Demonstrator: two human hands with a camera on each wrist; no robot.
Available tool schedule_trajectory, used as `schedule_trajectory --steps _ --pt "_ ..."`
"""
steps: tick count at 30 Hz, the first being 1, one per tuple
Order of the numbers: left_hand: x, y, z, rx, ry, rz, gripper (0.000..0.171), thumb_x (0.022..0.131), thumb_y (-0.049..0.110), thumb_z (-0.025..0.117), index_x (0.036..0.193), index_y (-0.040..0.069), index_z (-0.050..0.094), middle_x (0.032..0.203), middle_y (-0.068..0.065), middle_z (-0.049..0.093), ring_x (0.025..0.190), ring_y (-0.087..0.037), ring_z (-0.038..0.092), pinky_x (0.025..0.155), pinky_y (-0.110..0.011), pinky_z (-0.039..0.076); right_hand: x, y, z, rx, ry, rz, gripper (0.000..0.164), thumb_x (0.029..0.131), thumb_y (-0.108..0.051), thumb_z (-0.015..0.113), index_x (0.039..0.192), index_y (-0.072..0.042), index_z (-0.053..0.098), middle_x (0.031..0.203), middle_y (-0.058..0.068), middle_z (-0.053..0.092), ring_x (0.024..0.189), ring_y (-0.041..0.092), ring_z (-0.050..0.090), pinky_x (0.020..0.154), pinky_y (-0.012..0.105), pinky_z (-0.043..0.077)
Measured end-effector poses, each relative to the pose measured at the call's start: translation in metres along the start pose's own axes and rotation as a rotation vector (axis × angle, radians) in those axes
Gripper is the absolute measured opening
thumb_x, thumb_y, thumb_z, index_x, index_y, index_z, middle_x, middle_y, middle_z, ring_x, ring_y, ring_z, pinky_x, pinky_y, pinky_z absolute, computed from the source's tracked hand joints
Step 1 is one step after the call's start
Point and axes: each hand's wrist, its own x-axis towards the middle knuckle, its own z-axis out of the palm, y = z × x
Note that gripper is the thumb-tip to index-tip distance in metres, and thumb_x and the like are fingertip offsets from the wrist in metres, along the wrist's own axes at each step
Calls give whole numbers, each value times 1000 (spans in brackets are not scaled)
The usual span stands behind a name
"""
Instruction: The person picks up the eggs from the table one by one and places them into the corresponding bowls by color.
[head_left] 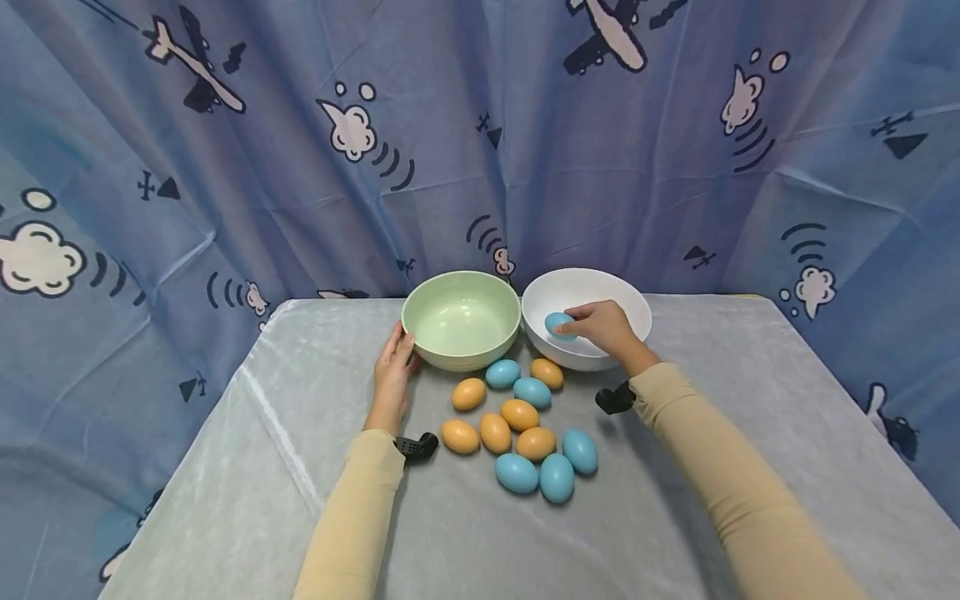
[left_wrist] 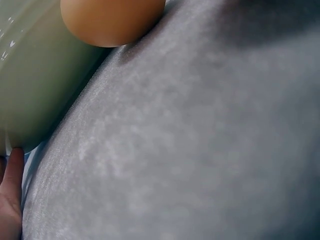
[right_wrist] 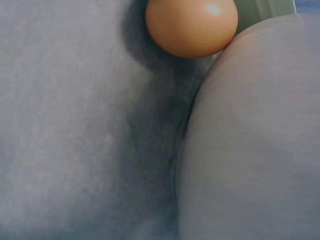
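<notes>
In the head view my right hand (head_left: 606, 327) pinches a blue egg (head_left: 559, 325) between thumb and fingers, over the inside of the white bowl (head_left: 637, 321). My left hand (head_left: 392, 375) rests against the left side of the light green bowl (head_left: 461, 321), its fingers fairly straight. A fingertip (left_wrist: 16, 155) touches the green bowl's wall (left_wrist: 30, 95) in the left wrist view. Neither hand shows in the right wrist view, where the white bowl's outer wall (right_wrist: 255, 135) fills the right side.
Several orange eggs (head_left: 495, 433) and blue eggs (head_left: 557, 477) lie on the grey cloth-covered table (head_left: 247, 483) in front of the bowls. One orange egg (right_wrist: 192, 25) lies close to the white bowl. A patterned blue curtain (head_left: 450, 167) hangs behind the table.
</notes>
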Motion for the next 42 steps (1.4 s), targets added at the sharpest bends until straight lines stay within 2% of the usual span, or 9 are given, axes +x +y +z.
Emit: schedule_trajectory --steps 13,21,28,42 --pt "1 4 2 4 -7 8 59 102 31 58 156 20 36 162 -2 34 148 -19 35 121 -43 34 3 -2 -2 -35 -29 1 56 86 -30 78 131 0 64 135 21 62 126 36 55 105 46 49" --pt "0 3 1 -9 9 1 59 101 30 59 155 20 37 161 -2 35 148 -19 36 121 -44 34 4 -2 1 -78 -76 18 56 86 -33 78 132 -2 64 133 20 63 111 30 64 91 34 55" --pt "1 2 0 -16 15 0 59 101 30 59 155 20 38 162 -2 35 148 -19 36 121 -44 33 5 -1 2 -58 -96 24 56 86 -31 78 132 -1 64 134 20 63 112 32 66 94 35 56" --pt "3 0 0 -20 23 -20 59 100 31 60 154 21 39 161 0 36 147 -16 37 120 -42 35 5 2 3 -95 -101 -4 56 84 -31 80 129 0 66 131 19 65 109 28 67 92 33 57"
